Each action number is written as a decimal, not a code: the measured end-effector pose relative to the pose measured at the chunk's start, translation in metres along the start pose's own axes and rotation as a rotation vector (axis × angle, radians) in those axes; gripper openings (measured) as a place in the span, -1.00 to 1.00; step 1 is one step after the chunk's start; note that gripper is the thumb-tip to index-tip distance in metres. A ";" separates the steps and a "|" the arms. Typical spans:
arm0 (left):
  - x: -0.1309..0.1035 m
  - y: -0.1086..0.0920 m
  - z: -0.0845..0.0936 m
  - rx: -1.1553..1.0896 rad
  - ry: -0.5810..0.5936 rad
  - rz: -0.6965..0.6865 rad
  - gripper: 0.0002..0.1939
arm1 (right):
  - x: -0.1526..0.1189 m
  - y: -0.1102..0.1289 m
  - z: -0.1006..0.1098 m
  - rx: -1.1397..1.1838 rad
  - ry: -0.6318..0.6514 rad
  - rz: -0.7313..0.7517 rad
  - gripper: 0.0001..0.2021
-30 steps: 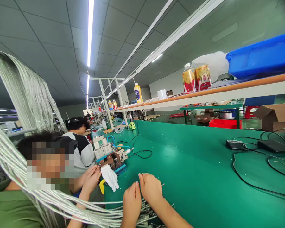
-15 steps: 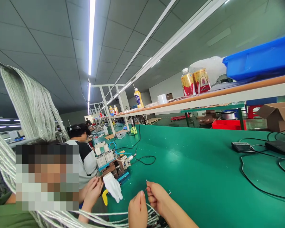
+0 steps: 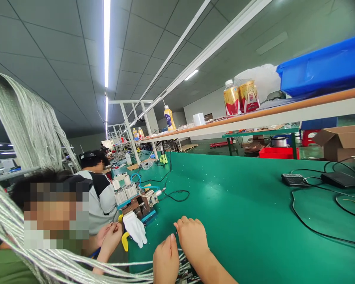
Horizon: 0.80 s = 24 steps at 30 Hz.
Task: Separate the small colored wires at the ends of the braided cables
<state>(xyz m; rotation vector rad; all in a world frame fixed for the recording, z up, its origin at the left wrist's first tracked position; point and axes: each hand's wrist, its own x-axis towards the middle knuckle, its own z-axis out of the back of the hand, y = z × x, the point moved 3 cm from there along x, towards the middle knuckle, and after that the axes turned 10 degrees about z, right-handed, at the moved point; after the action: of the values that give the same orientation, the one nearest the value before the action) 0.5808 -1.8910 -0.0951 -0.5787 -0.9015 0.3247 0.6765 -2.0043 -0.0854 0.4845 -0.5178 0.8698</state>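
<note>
My left hand (image 3: 166, 260) is closed in a pinch, thumb pointing up, above the near edge of the green table. Just right of it, my right hand (image 3: 192, 238) is turned knuckles up with its fingers curled. Their fingertips nearly meet around a thin wire; little of it shows, as the fingers cover most. Beneath and behind both hands lies a bundle of silvery braided cables (image 3: 130, 266), its dark ends partly hidden by my wrists.
A co-worker's hands (image 3: 111, 236) work at the left, near a white glove (image 3: 135, 229) and a bench press machine (image 3: 137, 199). More cables (image 3: 32, 122) hang from a rail. Black pedals with cords (image 3: 343, 179) lie right on the green table (image 3: 239, 213). A shelf (image 3: 254, 119) holds bottles and a blue bin (image 3: 322, 65).
My right hand has rolled over from a side-on pinch to knuckles up, staying close to my left hand. The view has shifted slightly, so the surroundings appear further left.
</note>
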 end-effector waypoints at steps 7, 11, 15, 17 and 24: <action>0.052 0.031 0.071 -0.054 -0.081 0.030 -0.61 | 0.001 -0.026 -0.007 0.207 -0.070 -0.170 -0.65; 0.050 0.032 0.067 -0.065 -0.107 0.056 -0.50 | 0.006 -0.074 -0.008 0.544 -0.124 -0.443 -0.52; 0.015 0.011 0.012 -0.071 -0.069 0.049 -0.52 | 0.013 -0.100 0.007 0.644 -0.181 -0.474 -0.51; 0.001 0.003 -0.013 -0.073 -0.046 0.041 -0.52 | 0.018 -0.098 0.019 0.685 -0.210 -0.424 -0.62; -0.004 0.007 -0.010 -0.047 -0.077 0.031 -0.63 | 0.026 -0.051 0.053 0.810 -0.047 -0.117 -0.86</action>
<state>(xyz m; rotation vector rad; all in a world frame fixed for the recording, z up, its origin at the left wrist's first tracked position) 0.5865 -1.8908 -0.1072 -0.6273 -0.9765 0.3570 0.7201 -2.0490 -0.0377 1.2621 -0.1530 0.9373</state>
